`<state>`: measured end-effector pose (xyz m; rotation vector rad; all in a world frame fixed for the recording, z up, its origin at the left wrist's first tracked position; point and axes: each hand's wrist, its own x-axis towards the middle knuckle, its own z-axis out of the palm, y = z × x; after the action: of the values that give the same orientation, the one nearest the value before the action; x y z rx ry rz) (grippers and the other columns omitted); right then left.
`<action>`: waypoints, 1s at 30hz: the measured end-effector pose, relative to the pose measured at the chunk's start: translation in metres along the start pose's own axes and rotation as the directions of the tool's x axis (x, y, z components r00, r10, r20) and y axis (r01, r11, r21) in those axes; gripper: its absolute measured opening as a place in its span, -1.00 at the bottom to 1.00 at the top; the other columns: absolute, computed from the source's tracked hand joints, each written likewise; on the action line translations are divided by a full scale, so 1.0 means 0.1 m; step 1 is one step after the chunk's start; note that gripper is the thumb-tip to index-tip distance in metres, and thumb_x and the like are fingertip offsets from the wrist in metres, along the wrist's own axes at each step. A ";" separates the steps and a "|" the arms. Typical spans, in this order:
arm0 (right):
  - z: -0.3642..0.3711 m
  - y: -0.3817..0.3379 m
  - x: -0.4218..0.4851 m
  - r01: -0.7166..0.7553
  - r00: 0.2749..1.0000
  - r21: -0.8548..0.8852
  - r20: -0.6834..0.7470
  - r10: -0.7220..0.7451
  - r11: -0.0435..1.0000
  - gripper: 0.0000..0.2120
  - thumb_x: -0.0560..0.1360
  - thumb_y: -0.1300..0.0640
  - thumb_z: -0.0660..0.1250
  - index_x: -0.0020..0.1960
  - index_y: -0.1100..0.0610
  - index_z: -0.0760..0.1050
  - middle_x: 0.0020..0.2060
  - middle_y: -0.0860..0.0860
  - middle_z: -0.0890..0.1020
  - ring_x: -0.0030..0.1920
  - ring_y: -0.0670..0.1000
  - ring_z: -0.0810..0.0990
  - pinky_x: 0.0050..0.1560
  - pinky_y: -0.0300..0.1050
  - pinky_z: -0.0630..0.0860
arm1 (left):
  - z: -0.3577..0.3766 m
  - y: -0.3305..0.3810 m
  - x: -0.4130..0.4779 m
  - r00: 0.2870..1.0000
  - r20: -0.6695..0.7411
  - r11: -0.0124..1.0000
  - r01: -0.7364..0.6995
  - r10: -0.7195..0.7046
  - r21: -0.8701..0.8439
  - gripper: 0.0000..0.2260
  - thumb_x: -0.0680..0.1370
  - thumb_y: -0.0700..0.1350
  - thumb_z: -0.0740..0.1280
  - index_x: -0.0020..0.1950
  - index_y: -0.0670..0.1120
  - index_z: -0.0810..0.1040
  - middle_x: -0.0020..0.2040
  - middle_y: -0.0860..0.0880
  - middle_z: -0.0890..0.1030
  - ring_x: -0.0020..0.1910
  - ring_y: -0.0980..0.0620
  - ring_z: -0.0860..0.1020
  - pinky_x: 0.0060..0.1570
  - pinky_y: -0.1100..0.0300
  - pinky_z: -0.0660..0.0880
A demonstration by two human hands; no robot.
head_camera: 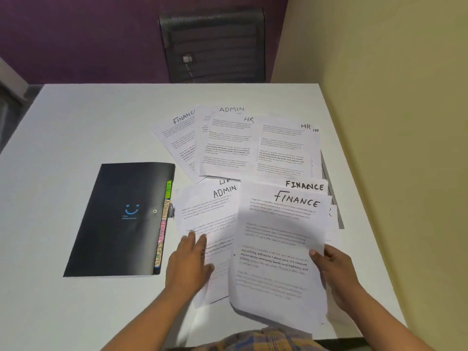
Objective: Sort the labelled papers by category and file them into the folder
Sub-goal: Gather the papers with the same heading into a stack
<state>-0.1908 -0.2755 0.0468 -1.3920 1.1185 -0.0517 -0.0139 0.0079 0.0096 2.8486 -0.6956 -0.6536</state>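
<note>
Two hands sort: right hand [336,274] pinches a white FINANCE-labelled sheet [278,249] for filing; left hand [188,262], fingers spread, presses the ADMIN-labelled paper [207,211] beside the closed black tabbed folder [121,219].

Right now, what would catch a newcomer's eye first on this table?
Bold handwritten labels on white papers spread over the right half of the table. The right hand grips a FINANCE sheet at the front, the left hand rests flat on an ADMIN sheet. Left of them lies a closed black folder with coloured tabs.
</note>
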 end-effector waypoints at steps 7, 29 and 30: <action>-0.16 0.05 0.07 -0.016 0.996 0.015 -0.090 0.017 1.000 -0.85 0.62 0.18 0.32 0.03 0.10 0.67 -0.22 0.09 0.76 -0.28 0.18 0.61 -0.40 -0.12 0.35 | 0.23 -0.19 -0.05 0.984 0.170 0.996 -0.068 0.057 0.058 -0.19 0.46 0.03 0.47 0.60 0.08 0.12 0.65 -0.07 -0.02 0.61 -0.11 0.04 0.48 -0.01 0.28; 0.47 -0.69 0.40 -0.028 0.974 0.143 0.227 -0.005 0.989 -0.80 0.61 0.05 0.34 0.05 0.15 0.66 -0.01 0.07 0.75 -0.04 0.10 0.73 -0.08 -0.08 0.60 | -1.00 0.55 0.30 0.992 0.107 0.212 0.119 -0.066 -0.970 -0.86 0.63 -0.17 0.32 0.07 -0.06 0.67 -0.08 -0.03 0.76 -0.17 0.00 0.74 -0.32 0.24 0.62; 0.48 -0.74 0.47 -0.035 0.974 0.116 0.227 0.008 0.993 -0.79 0.59 0.01 0.35 0.00 0.15 0.65 -0.04 0.06 0.75 -0.09 0.08 0.70 -0.08 -0.08 0.57 | -1.03 0.54 0.35 0.990 0.102 0.178 0.118 -0.100 -0.977 -0.86 0.62 -0.19 0.32 0.06 -0.07 0.67 -0.11 -0.03 0.76 -0.19 0.01 0.73 -0.35 0.27 0.60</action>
<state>-0.0943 -0.2885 0.0668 -1.2449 0.9252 0.0543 0.0373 -0.0528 0.1011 1.5906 0.0636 -0.7429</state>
